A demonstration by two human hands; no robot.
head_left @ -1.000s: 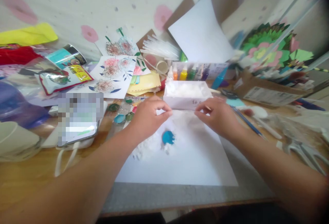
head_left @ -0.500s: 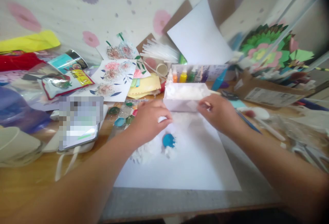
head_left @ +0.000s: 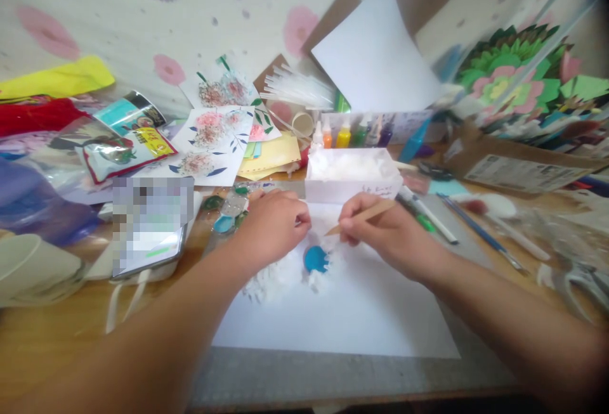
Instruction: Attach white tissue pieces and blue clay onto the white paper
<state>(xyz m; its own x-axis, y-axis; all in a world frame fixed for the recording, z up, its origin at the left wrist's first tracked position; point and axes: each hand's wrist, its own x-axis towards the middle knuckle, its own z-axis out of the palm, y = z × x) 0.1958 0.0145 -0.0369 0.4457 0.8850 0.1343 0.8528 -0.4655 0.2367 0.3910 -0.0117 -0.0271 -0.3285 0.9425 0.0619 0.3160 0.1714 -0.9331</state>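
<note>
In the head view a round blue piece [head_left: 314, 259] lies on a white sheet of paper [head_left: 361, 322], with small white bits along its right and lower edge. My right hand [head_left: 375, 227] grips a pointed wooden stick [head_left: 373, 212], its tip above and to the right of the blue piece. Just above and left of that piece, my left hand [head_left: 271, 224] has thumb and fingers pinched together; what is between them is hidden. A pile of white shreds [head_left: 264, 284] sits below my left hand. Beyond both hands stands an open white box [head_left: 349, 189] filled with fluffy white material.
On the left are a phone [head_left: 151, 230] on a stand and a white cup [head_left: 28, 268]. Small colour bottles [head_left: 343, 135] line up behind the box. Brushes [head_left: 480, 230] and scissors [head_left: 583, 284] lie to the right, near a cardboard box [head_left: 514, 163].
My right hand has come away from the box's right corner, toward the blue piece, and the wooden stick now shows in it. My left hand has shifted only slightly.
</note>
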